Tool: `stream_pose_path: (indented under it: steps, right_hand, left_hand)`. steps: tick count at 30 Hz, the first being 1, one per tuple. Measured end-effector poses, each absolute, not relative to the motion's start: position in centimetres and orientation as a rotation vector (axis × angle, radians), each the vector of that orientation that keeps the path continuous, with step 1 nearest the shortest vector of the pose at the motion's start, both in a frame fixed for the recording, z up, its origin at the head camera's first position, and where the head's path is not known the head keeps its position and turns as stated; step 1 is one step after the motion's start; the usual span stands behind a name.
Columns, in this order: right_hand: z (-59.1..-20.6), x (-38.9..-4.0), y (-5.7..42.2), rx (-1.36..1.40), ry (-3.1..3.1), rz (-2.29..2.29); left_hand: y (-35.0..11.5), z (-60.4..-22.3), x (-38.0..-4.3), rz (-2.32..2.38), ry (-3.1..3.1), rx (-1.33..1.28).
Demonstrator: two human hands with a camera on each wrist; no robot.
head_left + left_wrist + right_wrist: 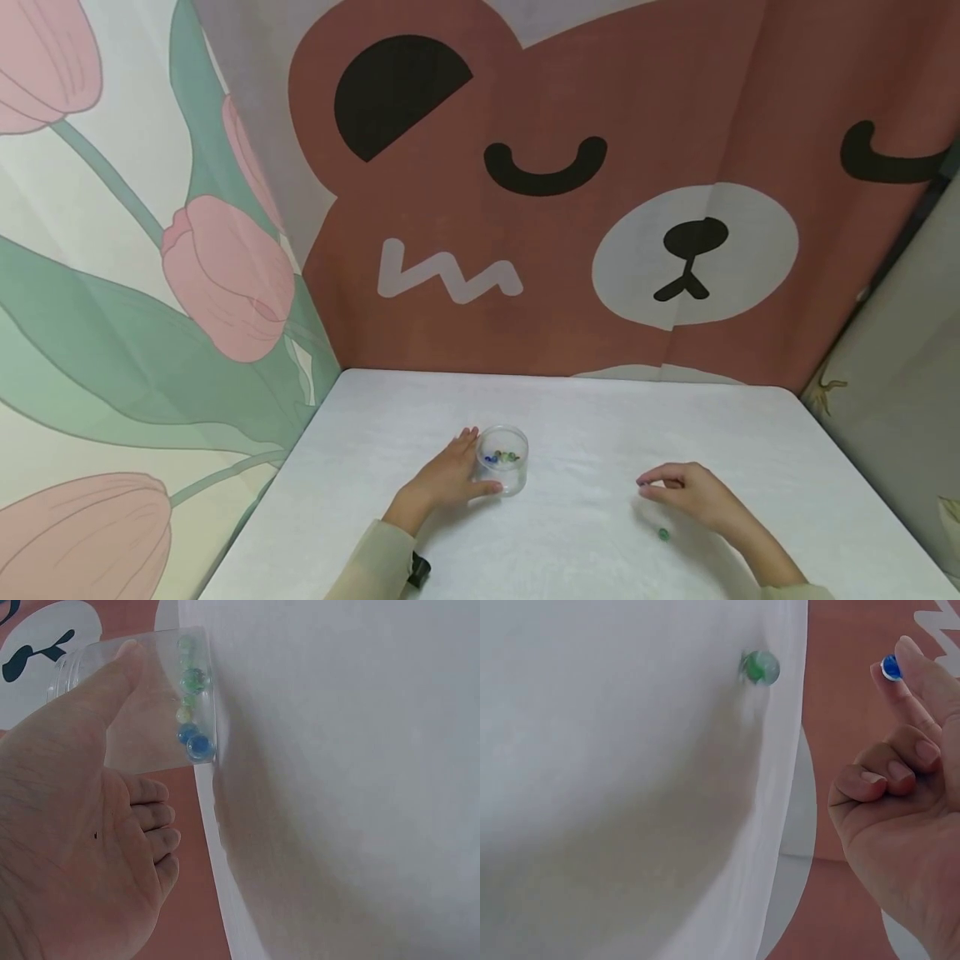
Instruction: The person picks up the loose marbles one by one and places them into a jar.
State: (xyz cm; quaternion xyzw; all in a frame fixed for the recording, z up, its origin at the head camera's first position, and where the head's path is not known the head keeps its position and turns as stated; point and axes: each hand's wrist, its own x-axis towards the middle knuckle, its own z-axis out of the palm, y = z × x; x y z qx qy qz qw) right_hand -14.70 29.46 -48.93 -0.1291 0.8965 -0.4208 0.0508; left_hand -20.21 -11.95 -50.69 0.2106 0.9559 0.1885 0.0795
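Note:
A clear plastic jar [504,481] stands upright and open-topped near the middle of the table, with several green, yellowish and blue marbles at its bottom. My left hand [444,477] holds it from the left side, thumb along the front of the wall; the left wrist view shows the thumb [129,664] against the clear side. To the right, my right hand [697,493] is raised over the table, pinching a blue marble [890,668] between thumb and index finger while the other fingers curl in. A single green marble [663,534] lies on the table just below that hand.
A white cloth covers the table [577,542]. Behind it hangs a curtain [555,333] with a bear print, and a tulip-print curtain [112,333] hangs on the left. A dark object [420,571] shows at the left sleeve.

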Motion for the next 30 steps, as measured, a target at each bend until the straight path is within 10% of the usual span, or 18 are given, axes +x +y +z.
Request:
stream_pose_path:
  steps: [30]
  right_hand:
    - [-47.6,-16.7,25.0,-0.423,2.68,-1.334]
  left_hand:
    - [-12.0,-50.8,-20.3,0.585,2.857,0.648]
